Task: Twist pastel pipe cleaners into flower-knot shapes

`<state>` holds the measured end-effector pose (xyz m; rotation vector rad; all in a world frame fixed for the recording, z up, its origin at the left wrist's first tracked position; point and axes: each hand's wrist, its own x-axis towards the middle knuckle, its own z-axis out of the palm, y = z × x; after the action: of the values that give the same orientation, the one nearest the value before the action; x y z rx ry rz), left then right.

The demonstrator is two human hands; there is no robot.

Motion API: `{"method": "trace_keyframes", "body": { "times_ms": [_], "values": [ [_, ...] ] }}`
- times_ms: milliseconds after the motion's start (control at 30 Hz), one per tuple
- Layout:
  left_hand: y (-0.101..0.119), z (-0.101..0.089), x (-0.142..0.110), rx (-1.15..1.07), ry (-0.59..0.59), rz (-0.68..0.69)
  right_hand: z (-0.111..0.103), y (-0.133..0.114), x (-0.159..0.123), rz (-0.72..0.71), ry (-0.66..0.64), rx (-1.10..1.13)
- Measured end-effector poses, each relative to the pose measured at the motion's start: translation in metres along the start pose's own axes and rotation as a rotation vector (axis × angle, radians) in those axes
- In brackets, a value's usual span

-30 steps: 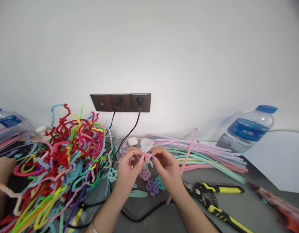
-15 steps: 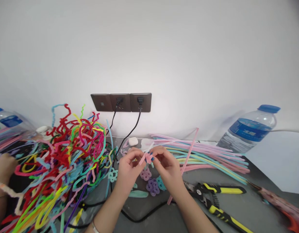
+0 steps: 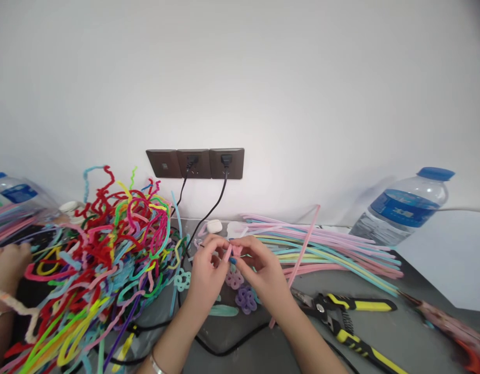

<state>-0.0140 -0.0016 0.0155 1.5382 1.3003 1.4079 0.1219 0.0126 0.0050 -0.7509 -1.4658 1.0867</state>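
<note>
Both my hands meet over the middle of the grey table, working on one pink pipe cleaner (image 3: pixel 237 250) bent into a small coil. My left hand (image 3: pixel 209 266) pinches its end between thumb and fingers. With thumb and forefinger, my right hand (image 3: pixel 259 267) grips the coiled part; the blue nails are close to it. Just below lie flower shapes of bent pipe cleaner: a pink flower (image 3: pixel 234 279), a purple flower (image 3: pixel 245 299) and a mint flower (image 3: pixel 182 280). A long pink pipe cleaner (image 3: pixel 307 239) slants behind my right hand.
A tangled heap of coloured pipe cleaners (image 3: pixel 103 259) fills the left, with another person's hand (image 3: pixel 8 265) beside it. Straight pipe cleaners (image 3: pixel 341 244), yellow-handled pliers (image 3: pixel 337 311) and a water bottle (image 3: pixel 403 208) are on the right. Black cables (image 3: pixel 220 354) cross the table.
My hands have drawn closer together around the pink pipe cleaner, and my right hand has shifted slightly left. The pale end that stuck up between my fingers no longer shows clearly.
</note>
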Motion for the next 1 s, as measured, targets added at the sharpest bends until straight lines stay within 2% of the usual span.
{"method": "trace_keyframes", "body": {
  "times_ms": [133, 333, 533, 667, 833, 1000],
  "values": [
    [-0.002, 0.000, 0.000, -0.024, -0.058, 0.017, -0.001, 0.000, 0.002, 0.079, 0.051, 0.102],
    [0.000, 0.001, -0.001, -0.034, -0.085, 0.038, -0.002, -0.001, 0.001, 0.040, 0.173, 0.088],
    [-0.001, 0.001, -0.002, -0.042, -0.133, 0.053, -0.008, -0.003, 0.003, 0.061, 0.189, 0.107],
    [0.000, 0.000, -0.003, -0.049, -0.154, 0.057, -0.006, -0.005, 0.001, 0.042, 0.267, 0.124],
    [0.003, 0.001, -0.006, -0.023, -0.130, 0.098, 0.000, -0.005, -0.002, 0.049, 0.346, 0.167],
    [0.006, 0.002, -0.010, 0.079, -0.058, 0.226, 0.006, -0.007, -0.005, 0.045, 0.444, 0.166]
  ]
}}
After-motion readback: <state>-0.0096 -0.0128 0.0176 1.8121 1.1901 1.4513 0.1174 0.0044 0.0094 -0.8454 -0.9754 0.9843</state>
